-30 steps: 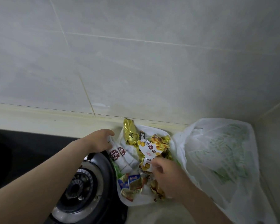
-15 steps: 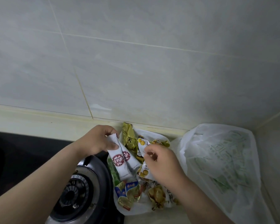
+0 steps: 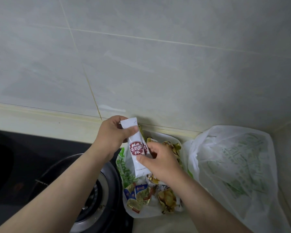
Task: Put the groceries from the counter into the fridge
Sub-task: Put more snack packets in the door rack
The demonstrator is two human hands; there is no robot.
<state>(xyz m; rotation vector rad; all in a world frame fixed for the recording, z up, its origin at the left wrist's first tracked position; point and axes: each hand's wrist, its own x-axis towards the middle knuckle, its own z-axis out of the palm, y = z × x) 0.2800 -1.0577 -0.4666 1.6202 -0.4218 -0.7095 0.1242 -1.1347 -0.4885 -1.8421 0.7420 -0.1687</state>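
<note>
A dark-red round emblem on the white sachet (image 3: 136,148) carried white Chinese characters ending in 奶粉; the first character was unclear. Green print on the plastic bag (image 3: 233,165) and lettering on the small snack packets (image 3: 138,194) were too blurred to read.

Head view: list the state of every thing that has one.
White stick sachets with red round labels: sealed, held above the pile.
Left hand: grips their top.
Right hand: pinches their lower half.
Small foil snack packets: sealed, piled.
Flat white plastic bag: spread under packets.
Large crumpled white plastic bag: slumped in corner.
Black gas burner: unlit.
</note>
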